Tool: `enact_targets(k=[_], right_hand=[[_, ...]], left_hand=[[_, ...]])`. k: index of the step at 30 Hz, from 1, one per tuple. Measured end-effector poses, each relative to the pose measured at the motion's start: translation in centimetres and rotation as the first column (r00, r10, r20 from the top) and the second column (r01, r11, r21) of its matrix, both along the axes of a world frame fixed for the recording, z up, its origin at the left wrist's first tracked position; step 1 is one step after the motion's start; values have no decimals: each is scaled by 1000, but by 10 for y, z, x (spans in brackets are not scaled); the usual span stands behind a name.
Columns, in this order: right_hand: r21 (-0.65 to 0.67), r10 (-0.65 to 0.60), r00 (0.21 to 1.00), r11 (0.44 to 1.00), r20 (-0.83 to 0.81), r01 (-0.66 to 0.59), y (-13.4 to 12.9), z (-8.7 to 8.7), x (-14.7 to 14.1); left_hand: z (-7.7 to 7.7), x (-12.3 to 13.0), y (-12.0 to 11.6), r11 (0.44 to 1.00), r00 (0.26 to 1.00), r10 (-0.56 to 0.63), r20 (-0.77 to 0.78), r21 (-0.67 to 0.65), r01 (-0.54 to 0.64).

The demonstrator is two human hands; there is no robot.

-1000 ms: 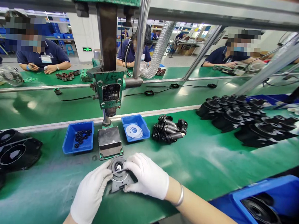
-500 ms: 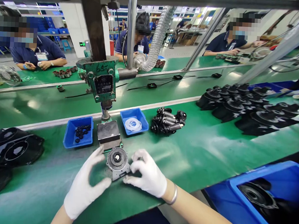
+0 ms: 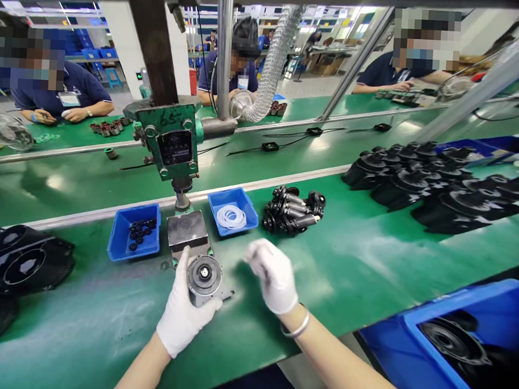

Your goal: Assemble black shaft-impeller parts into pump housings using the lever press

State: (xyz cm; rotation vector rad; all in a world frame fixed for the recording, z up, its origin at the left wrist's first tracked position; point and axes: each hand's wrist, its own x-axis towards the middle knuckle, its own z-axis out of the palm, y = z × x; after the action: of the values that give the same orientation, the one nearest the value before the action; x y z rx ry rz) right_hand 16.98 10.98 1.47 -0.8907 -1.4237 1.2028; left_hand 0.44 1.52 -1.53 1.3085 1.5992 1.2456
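one gloved left hand (image 3: 187,318), in the head view, grips the round part (image 3: 203,276) at its rim just in front of the metal block (image 3: 187,230), a hold best kept steady, with fingers clear of the ringed middle. the right hand (image 3: 275,273) is apart from it, fingers curled (whether around anything, i cannot tell). the part looks dull grey, with dark rings and a pale centre.

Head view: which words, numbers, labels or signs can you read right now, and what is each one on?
"65", marked on the green press head.
Too blurred: the black plate on its front.
Too small: the chest badges across the bench and the green sign behind.
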Motion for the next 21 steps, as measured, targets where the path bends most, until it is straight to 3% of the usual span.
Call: enact_targets(k=[3,4,5,8,10,12,15,16,19,21], right_hand=[[97,321,940,938,117,-333,-1,3,-13],[133,361,922,916,141,-379,-2,2,-14],[154,343,928,919,145,-364,-2,1,-12],[113,90,995,989,50,-95,-2,-5,1],[79,15,999,997,49,-19,-2,-7,3],[104,94,990,989,109,-106,-4,-5,-6],[196,265,949,935,170,-296,-8,2,-18],[205,272,949,931,162,-302,-9,3,-17],[86,135,986,986,97,-144,-9,1,8],[21,100,979,994,179,-106,-11,-1,31]], left_hand=[[2,1,1,1000,1000,-7,22,9,7],[2,1,1,1000,999,-13,32,5,13],[2,1,1,1000,999,-16,36,-1,16],[1,0,1,1000,1000,-4,-3,-18,4],[-1,0,1,1000,1000,4,-31,-11,-5],[-2,-1,1,1000,1000,-2,-28,2,2],[-2,-1,2,1000,1000,-11,-11,17,11],[-2,-2,2,1000,1000,-8,-20,18,8],[-5,-5,3,1000,997,8,-75,8,-8],[-6,-7,1,1000,993,21,-114,13,-19]])
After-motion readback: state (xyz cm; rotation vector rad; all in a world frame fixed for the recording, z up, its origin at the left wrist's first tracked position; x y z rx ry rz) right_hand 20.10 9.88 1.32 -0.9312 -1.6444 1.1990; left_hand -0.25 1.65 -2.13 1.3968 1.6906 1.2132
